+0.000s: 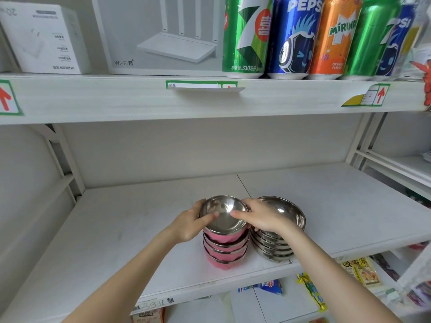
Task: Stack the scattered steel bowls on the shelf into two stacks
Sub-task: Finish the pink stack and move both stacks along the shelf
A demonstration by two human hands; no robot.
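Observation:
Two stacks of bowls stand side by side near the front edge of the white shelf (338, 206). The left stack (225, 250) has pink outer walls and steel insides, several bowls high. Its top bowl (224, 216) is held at the rim from both sides: my left hand (190, 223) on the left with the thumb inside, my right hand (261, 216) on the right with a finger over the rim. The right stack (274, 249) is plain steel, several bowls; its top bowl (289, 210) lies partly behind my right hand.
The shelf above carries a white box (42, 38), a router box (161, 36) and a row of soda cans (310, 36). Snack packets (312, 292) lie on the shelf below. Upright posts stand at both shelf ends.

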